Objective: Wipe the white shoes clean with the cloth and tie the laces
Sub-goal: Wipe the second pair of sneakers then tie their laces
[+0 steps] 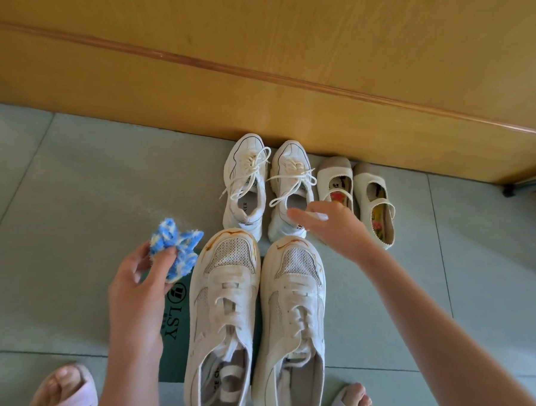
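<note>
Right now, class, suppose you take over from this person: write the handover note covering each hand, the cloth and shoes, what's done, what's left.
Left hand grips the blue cloth.
Right hand reaches over the far sneakers; its grip is unclear.
Near sneakers sit on a green mat, toes stained brown.
Done: nothing visibly.
Left: wipe stains, tie laces.

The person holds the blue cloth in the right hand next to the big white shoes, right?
Not quite. In the head view the left hand holds the blue cloth, next to the big white shoes. The right hand reaches over the small sneakers.
</note>
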`<control>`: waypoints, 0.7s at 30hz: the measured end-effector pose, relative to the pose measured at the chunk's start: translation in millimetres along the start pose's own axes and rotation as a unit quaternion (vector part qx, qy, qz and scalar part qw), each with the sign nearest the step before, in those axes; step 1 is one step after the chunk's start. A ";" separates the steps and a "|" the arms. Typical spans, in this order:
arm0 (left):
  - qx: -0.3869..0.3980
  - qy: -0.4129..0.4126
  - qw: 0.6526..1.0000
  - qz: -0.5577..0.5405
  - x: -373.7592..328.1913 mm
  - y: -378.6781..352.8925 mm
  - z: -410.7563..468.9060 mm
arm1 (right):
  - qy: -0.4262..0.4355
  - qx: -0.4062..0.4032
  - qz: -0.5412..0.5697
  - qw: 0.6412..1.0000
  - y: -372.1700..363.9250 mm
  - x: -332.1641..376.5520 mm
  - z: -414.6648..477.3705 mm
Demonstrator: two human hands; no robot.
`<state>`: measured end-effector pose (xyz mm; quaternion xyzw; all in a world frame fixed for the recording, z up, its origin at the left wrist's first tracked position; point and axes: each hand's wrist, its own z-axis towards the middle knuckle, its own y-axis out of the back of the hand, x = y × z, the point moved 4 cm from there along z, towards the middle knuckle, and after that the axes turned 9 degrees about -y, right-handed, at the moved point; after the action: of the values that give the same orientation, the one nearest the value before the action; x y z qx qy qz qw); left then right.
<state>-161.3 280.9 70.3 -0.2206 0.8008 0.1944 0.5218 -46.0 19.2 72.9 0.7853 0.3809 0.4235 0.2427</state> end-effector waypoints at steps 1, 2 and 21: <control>0.000 -0.001 1.000 0.000 -0.5 -0.6 -0.5 | -0.010 0.002 0.009 1.000 0.2 -6.0 -2.0; 0.001 -0.003 1.000 0.000 -1.2 -1.4 -1.2 | -0.023 -0.002 0.015 1.000 0.1 -12.4 -3.8; 0.007 -0.017 1.000 -0.008 -5.5 -10.5 -5.2 | -0.106 -0.079 0.271 0.954 -21.1 -83.3 -53.7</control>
<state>-157.4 270.3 76.5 -0.2202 0.7914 0.1883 0.5383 -129.2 -32.1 46.1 0.8775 0.0913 0.4164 0.2197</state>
